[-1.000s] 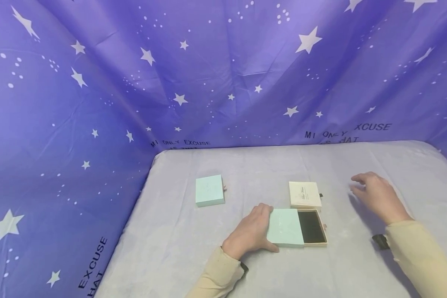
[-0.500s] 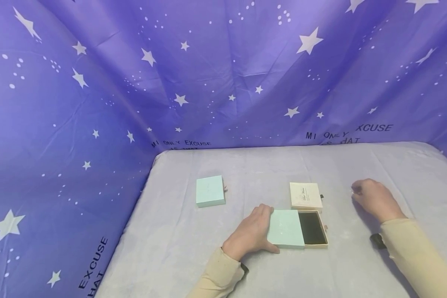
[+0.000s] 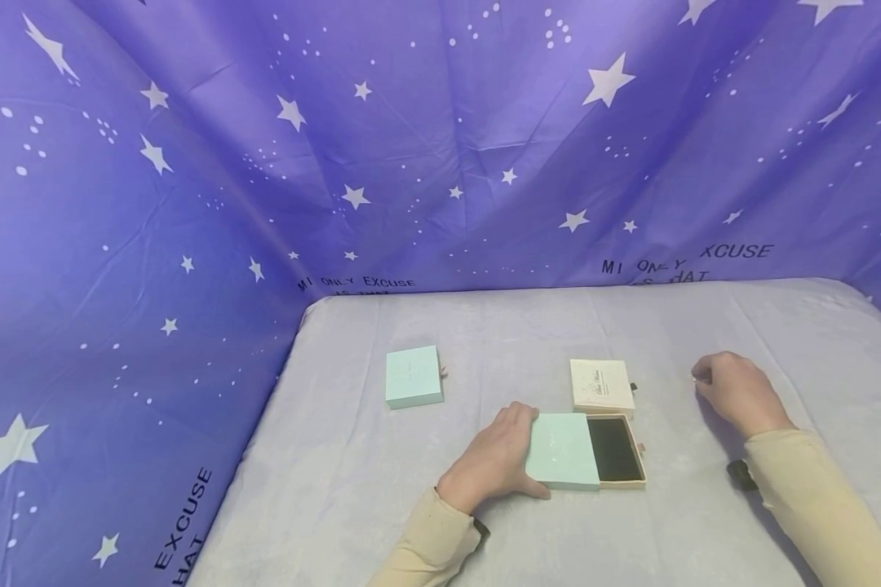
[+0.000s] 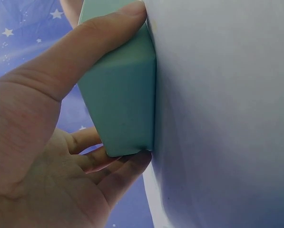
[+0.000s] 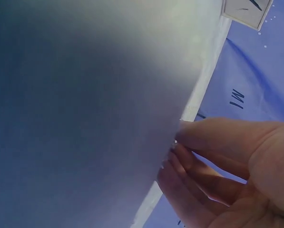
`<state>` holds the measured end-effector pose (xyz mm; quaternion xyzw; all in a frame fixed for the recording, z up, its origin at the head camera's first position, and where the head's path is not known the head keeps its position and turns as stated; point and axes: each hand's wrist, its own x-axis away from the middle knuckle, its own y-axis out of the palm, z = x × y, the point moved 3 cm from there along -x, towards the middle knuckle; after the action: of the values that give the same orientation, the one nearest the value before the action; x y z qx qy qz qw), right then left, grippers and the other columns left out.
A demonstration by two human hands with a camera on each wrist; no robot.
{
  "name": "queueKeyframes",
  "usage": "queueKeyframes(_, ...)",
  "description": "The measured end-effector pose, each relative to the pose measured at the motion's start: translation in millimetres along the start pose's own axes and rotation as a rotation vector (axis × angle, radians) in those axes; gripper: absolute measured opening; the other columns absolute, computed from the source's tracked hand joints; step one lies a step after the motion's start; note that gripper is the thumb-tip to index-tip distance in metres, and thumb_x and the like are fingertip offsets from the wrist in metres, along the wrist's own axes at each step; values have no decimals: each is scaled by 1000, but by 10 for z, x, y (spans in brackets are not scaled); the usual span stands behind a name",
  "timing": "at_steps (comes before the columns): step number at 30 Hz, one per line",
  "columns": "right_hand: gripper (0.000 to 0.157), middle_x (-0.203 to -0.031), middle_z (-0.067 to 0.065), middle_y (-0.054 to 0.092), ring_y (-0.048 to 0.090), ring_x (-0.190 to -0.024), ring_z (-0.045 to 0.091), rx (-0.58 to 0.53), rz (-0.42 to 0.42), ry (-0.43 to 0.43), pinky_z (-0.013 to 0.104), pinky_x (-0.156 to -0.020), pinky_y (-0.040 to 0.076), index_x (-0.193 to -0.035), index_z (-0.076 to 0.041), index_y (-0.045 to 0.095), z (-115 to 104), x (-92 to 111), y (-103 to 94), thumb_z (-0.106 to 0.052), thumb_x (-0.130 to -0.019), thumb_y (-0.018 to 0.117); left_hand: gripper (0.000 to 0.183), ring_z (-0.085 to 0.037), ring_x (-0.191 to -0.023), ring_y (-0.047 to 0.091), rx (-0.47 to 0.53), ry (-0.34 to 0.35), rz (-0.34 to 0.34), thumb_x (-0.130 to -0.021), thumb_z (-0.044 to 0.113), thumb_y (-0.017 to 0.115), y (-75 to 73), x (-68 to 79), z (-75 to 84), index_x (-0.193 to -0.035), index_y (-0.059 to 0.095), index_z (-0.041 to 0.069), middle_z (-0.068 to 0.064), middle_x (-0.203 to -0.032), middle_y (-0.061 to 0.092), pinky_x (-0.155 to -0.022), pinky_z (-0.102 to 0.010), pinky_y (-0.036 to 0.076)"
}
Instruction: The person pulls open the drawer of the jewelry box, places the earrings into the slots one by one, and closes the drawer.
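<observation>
My left hand (image 3: 495,452) grips the left end of a mint-green drawer box (image 3: 561,450), thumb on its near side and fingers on its far side. The box's tray (image 3: 617,448), lined in black, is slid partway out to the right. In the left wrist view the thumb and fingers span the box end (image 4: 120,104), which rests on the cloth. To the right, my right hand (image 3: 743,394) is low over the table, thumb and fingertips together on a small shiny thing (image 3: 694,378). Only glints of it show in the right wrist view, and I cannot tell its kind.
Behind the half-drawn box lies a closed cream box (image 3: 600,383) with printed lettering and a dark tab. Another mint box (image 3: 413,377), closed, sits at the back left. Pale cloth covers the table (image 3: 338,489); a purple star-patterned curtain (image 3: 440,147) hangs behind and to the left.
My right hand has lowered slightly and its thumb and fingertips have come together on the small shiny thing. The left hand and the boxes have stayed put.
</observation>
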<state>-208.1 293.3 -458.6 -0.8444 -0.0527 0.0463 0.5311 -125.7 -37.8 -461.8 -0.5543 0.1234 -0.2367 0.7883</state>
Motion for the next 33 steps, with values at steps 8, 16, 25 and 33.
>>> queueKeyframes(8, 19, -96, 36, 65, 58, -91, 58, -3, 13, 19, 65, -77, 47, -97, 14, 66, 14, 0, -13, 3, -81, 67, 103, -7, -98, 47, 1, 0, 2, -56, 43, 96, -3, -12, 10, -135, 42, 6, 3, -113, 50, -85, -16, 48)
queueKeyframes(16, 22, -101, 38, 63, 56, -94, 60, 9, -1, 15, 68, -80, 46, -100, 15, 64, 5, -3, 4, 1, -82, 65, 102, -5, -95, 45, 28, -10, -10, -56, 41, 96, -4, -4, 9, -136, 41, 8, 5, -112, 49, -83, -14, 47)
queueKeyframes(25, 18, -101, 37, 64, 58, -92, 60, 8, 77, -11, 67, -79, 46, -97, 13, 67, -20, 29, -8, 2, -84, 62, 99, -4, -95, 44, 58, -16, -10, -56, 39, 96, -24, 16, 8, -133, 42, 10, 6, -111, 48, -82, -14, 47)
queueKeyframes(33, 23, -108, 38, 62, 55, -100, 61, -51, 22, 37, 68, -82, 45, -105, 11, 66, -14, 78, -44, 0, -86, 60, 99, -6, -97, 44, 48, -2, -6, -57, 39, 96, -1, 4, 13, -134, 42, 8, 3, -115, 48, -83, -15, 47)
